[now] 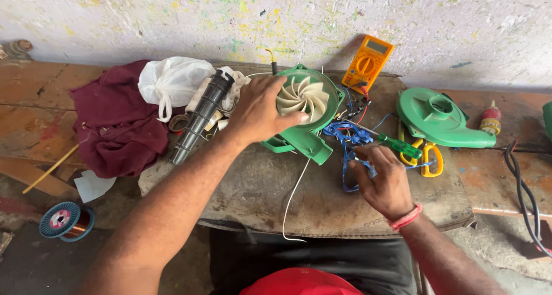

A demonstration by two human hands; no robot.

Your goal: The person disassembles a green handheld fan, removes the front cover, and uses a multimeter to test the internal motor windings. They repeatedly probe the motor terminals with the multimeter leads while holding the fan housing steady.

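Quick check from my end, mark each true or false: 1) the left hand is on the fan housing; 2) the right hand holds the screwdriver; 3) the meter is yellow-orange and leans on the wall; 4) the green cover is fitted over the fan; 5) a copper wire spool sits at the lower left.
1) True: the left hand rests on the green fan housing at the cream impeller.
2) False: the right hand is on the blue wires; the green-handled screwdriver lies just beyond it.
3) True: the meter leans on the wall.
4) False: the cover lies apart, to the right, and the impeller is exposed.
5) True: the spool sits there, below the bench.
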